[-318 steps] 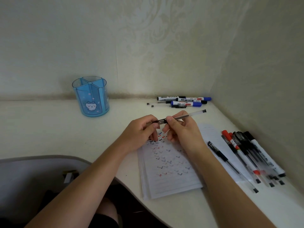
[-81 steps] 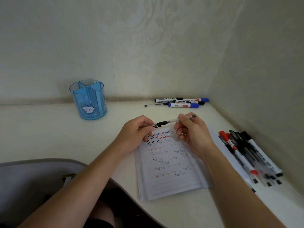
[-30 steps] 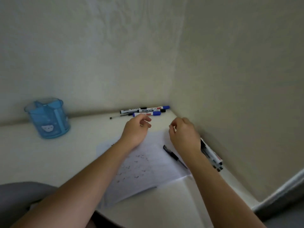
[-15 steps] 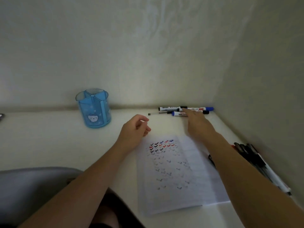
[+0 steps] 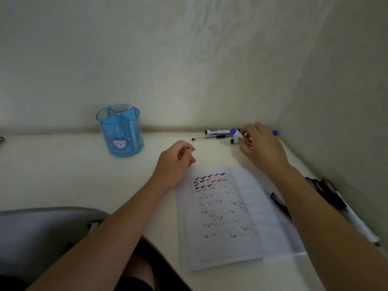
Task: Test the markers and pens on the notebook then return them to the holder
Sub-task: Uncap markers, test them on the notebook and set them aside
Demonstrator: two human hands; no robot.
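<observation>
**Q:** How is the right hand found?

**A:** The right hand (image 5: 262, 145) is stretched to the far right corner of the desk (image 5: 52, 164). A blue-capped marker (image 5: 236, 133) is pinched between its thumb and fingertips. The marker is blurred, with its cap turned to the left. Whether it is raised clear of the desk cannot be told.

**Q:** And the left hand?

**A:** The left hand (image 5: 176, 162) is laid on the desk just beside the top left corner of the notebook (image 5: 220, 223). Its fingers are loosely curled and nothing is held in them.

**Q:** What is seen around the pinched marker?

**A:** A black-and-white marker (image 5: 218, 131) is laid along the foot of the back wall. A thin pen (image 5: 207, 138) is laid just in front of it. A black cap end (image 5: 232, 141) is seen just below the pinched marker. A blue cap (image 5: 275, 132) shows past the knuckles, and the rest of that marker is hidden by the hand.

**Q:** Where are the notebook and the holder?

**A:** The notebook is spread open in front of the person. Its left page is covered with rows of black, red and blue ticks. A black pen (image 5: 280, 204) is laid on the right page and is partly hidden by the right forearm. A bundle of pens (image 5: 336, 198) is laid along the right wall. The holder (image 5: 120, 131) is stood upright near the back wall, well apart from the markers. It is blue, is divided into compartments and is marked with a small cat face.
</observation>
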